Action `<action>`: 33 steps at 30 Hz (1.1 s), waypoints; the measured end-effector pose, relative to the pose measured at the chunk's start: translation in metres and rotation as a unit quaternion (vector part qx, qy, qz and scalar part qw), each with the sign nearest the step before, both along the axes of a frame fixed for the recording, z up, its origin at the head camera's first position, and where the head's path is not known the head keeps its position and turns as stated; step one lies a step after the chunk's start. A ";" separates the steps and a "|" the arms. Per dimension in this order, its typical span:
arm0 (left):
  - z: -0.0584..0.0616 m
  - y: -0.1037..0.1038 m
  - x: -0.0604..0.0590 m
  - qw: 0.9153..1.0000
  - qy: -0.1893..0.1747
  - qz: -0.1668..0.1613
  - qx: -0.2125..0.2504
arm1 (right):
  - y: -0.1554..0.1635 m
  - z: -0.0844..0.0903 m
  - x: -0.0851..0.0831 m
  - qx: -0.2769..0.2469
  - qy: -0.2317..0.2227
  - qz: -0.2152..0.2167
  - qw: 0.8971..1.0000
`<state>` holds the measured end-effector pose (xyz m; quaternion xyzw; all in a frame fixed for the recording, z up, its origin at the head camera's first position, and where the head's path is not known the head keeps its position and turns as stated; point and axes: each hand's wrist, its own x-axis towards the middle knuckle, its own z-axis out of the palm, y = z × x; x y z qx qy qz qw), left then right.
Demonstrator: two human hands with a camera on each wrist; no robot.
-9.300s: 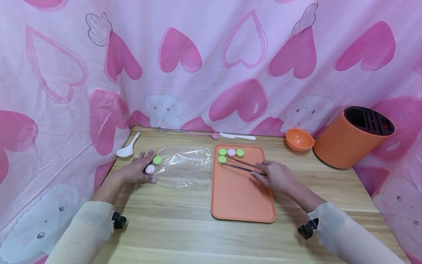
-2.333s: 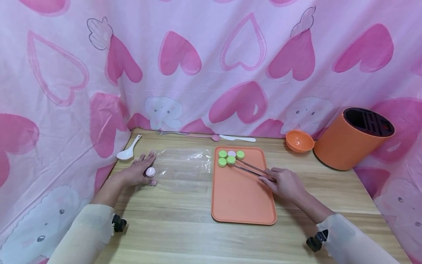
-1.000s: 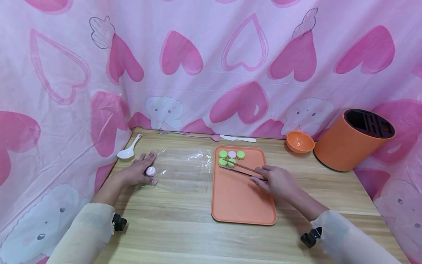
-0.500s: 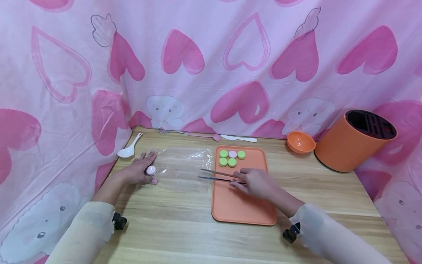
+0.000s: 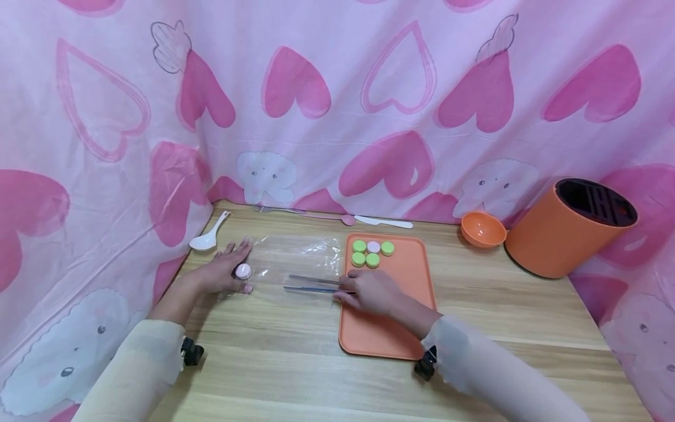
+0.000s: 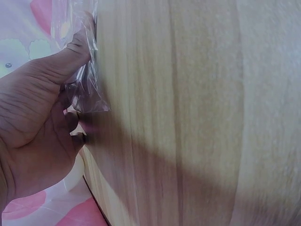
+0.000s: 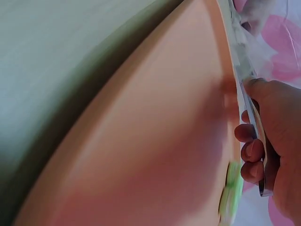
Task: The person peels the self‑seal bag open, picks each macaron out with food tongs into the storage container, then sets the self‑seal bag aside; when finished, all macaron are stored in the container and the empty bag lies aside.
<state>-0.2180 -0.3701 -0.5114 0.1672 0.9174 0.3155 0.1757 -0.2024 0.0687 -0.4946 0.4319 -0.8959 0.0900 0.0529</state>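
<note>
My right hand (image 5: pixel 373 291) grips metal tongs (image 5: pixel 316 283), whose arms stand apart and point left over a clear plastic bag (image 5: pixel 295 258). Nothing lies between their tips. At the bag's left end my left hand (image 5: pixel 224 272) rests with thumb and fingers spread, around a pale pink macaron (image 5: pixel 243 271). The left wrist view shows crinkled plastic (image 6: pixel 87 96) against the left thumb. On the orange tray (image 5: pixel 385 334), green macarons (image 5: pixel 358 259) and one pink macaron (image 5: pixel 373 247) sit in two rows at the back left. The right wrist overlaps the tray's middle.
A white soup spoon (image 5: pixel 208 237) lies behind the left hand. Along the curtain are a fork (image 5: pixel 276 210), a pink spoon (image 5: pixel 345 220) and a white knife (image 5: pixel 384 222). An orange bowl (image 5: pixel 483 230) and an orange knife block (image 5: pixel 564 234) stand back right.
A green macaron went from the bag to the tray's second row. The tongs came off the macarons there, and the right hand has moved left over the bag. The left hand stays put.
</note>
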 end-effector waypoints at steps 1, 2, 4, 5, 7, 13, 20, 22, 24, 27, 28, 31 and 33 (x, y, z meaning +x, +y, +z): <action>0.002 0.001 0.000 1.000 0.000 -0.001 0.001 | -0.006 -0.001 -0.001 -0.004 -0.002 0.006 1.000; 0.002 0.001 0.000 1.000 0.002 -0.003 0.001 | -0.011 -0.001 -0.001 -0.005 -0.003 0.010 1.000; 0.000 0.001 -0.001 1.000 0.005 -0.001 -0.005 | -0.022 -0.002 -0.003 -0.006 -0.002 0.015 1.000; -0.002 0.000 -0.002 1.000 0.006 0.000 -0.011 | -0.026 -0.003 -0.004 -0.005 -0.001 0.017 1.000; -0.003 0.000 -0.005 1.000 0.005 0.001 -0.021 | -0.035 -0.003 -0.005 -0.006 0.006 0.023 1.000; -0.010 -0.005 -0.012 0.999 -0.003 0.006 -0.048 | -0.055 -0.005 -0.010 -0.019 0.014 0.022 0.999; -0.003 -0.003 -0.009 0.998 -0.016 -0.003 -0.055 | -0.068 -0.011 -0.015 -0.020 -0.006 0.005 1.000; -0.003 -0.004 -0.008 0.999 -0.017 -0.005 -0.050 | -0.071 -0.012 -0.016 -0.020 -0.010 0.006 1.000; -0.002 -0.005 -0.007 0.999 -0.016 -0.012 -0.040 | -0.074 -0.013 -0.018 -0.026 -0.009 0.010 1.000; -0.003 -0.006 -0.007 0.999 -0.010 -0.015 -0.036 | -0.078 -0.015 -0.020 -0.027 -0.003 0.015 1.000; -0.003 -0.006 -0.007 0.999 -0.011 -0.017 -0.036 | -0.080 -0.015 -0.020 -0.027 -0.002 0.016 1.000; -0.007 -0.007 -0.008 0.999 -0.009 -0.011 -0.043 | -0.084 -0.017 -0.022 -0.017 -0.005 0.014 1.000; -0.009 -0.008 -0.009 0.999 -0.009 -0.007 -0.050 | -0.086 -0.017 -0.024 -0.011 -0.010 0.012 1.000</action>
